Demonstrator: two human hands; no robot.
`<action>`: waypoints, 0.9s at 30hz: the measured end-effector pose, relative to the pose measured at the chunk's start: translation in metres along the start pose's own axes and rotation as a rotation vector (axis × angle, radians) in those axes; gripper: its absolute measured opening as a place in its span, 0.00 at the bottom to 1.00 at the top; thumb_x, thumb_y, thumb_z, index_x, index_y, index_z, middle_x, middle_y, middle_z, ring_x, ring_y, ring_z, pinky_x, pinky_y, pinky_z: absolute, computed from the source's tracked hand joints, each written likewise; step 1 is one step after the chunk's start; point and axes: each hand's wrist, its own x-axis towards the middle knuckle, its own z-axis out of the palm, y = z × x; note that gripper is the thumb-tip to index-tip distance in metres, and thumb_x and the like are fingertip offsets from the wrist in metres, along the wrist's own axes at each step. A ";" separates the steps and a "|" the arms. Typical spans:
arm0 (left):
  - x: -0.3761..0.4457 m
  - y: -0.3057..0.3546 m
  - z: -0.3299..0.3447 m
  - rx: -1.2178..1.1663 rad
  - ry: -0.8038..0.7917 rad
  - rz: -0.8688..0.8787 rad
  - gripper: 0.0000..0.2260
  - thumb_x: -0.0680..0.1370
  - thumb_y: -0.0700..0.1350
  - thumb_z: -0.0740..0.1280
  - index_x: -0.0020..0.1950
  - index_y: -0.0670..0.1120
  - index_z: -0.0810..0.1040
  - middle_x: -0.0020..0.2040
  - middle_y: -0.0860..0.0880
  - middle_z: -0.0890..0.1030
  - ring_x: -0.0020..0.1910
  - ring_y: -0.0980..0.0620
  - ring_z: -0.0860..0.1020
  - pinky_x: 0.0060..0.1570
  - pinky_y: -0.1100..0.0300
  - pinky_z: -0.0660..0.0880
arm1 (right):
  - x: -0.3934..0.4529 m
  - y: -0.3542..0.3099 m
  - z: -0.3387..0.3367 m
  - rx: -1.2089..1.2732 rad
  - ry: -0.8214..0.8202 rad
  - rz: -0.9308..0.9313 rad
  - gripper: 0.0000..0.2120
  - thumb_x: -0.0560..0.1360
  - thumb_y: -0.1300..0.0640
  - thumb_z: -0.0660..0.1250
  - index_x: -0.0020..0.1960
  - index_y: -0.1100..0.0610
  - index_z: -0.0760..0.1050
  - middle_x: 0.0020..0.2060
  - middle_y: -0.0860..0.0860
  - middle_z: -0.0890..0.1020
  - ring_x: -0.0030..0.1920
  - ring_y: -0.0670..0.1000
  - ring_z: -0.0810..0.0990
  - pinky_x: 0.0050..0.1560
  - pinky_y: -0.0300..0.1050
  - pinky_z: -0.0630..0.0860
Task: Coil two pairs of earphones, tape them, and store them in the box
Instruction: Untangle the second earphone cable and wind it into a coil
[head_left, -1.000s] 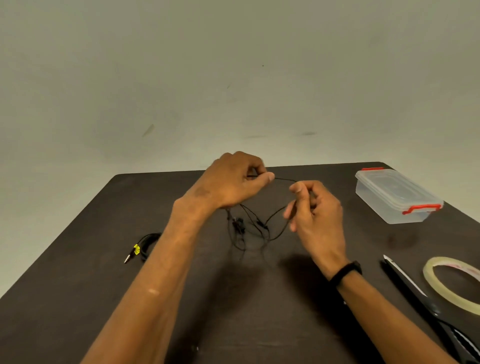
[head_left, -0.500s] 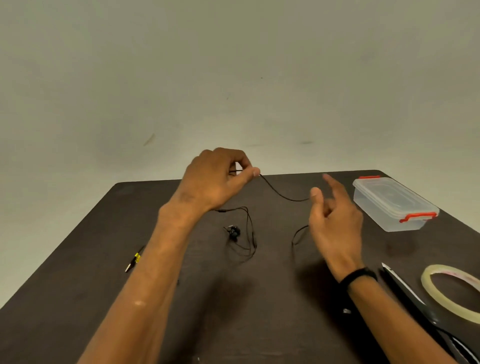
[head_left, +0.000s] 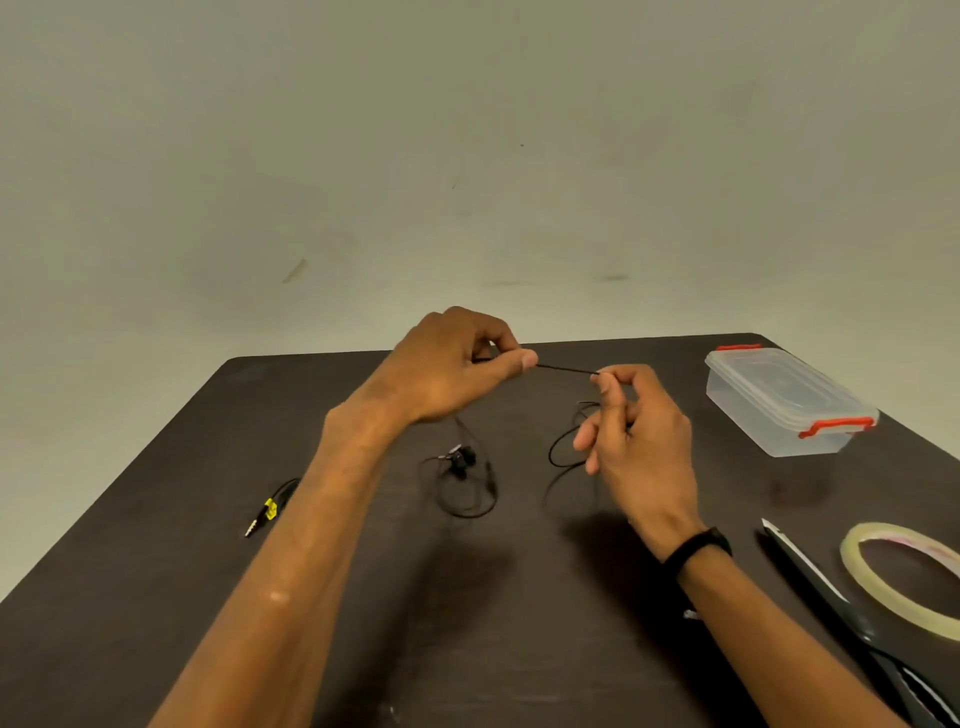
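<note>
Left hand and right hand each pinch the black earphone cable, holding a short span taut above the table, with the earbuds resting below

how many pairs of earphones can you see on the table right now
2. One black pair hangs between the left hand and right hand; the other pair, partly hidden by the left forearm, lies at the table's left.

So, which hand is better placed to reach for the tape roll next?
The right hand. The tape roll lies at the table's right edge, near the right forearm, while the left hand pinches the cord further away across the table.
</note>
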 end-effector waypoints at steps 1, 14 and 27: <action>-0.001 -0.003 -0.002 -0.015 -0.020 -0.012 0.12 0.81 0.57 0.69 0.48 0.51 0.85 0.28 0.61 0.77 0.28 0.63 0.73 0.35 0.64 0.66 | 0.001 0.000 0.000 0.008 0.026 0.021 0.06 0.87 0.48 0.59 0.55 0.46 0.73 0.31 0.46 0.85 0.23 0.47 0.79 0.26 0.35 0.74; -0.004 -0.023 0.006 -0.158 -0.245 -0.130 0.13 0.84 0.56 0.65 0.50 0.49 0.83 0.25 0.66 0.75 0.27 0.65 0.73 0.37 0.67 0.72 | 0.022 0.019 -0.013 0.448 0.370 0.356 0.08 0.88 0.57 0.53 0.55 0.56 0.70 0.31 0.56 0.85 0.22 0.48 0.79 0.21 0.40 0.72; -0.001 0.016 0.011 0.139 -0.017 0.085 0.11 0.84 0.55 0.63 0.53 0.50 0.82 0.35 0.60 0.76 0.34 0.61 0.73 0.37 0.63 0.65 | -0.021 -0.024 0.013 -0.148 -0.056 -0.353 0.24 0.87 0.51 0.57 0.82 0.51 0.60 0.28 0.47 0.80 0.27 0.46 0.80 0.32 0.48 0.79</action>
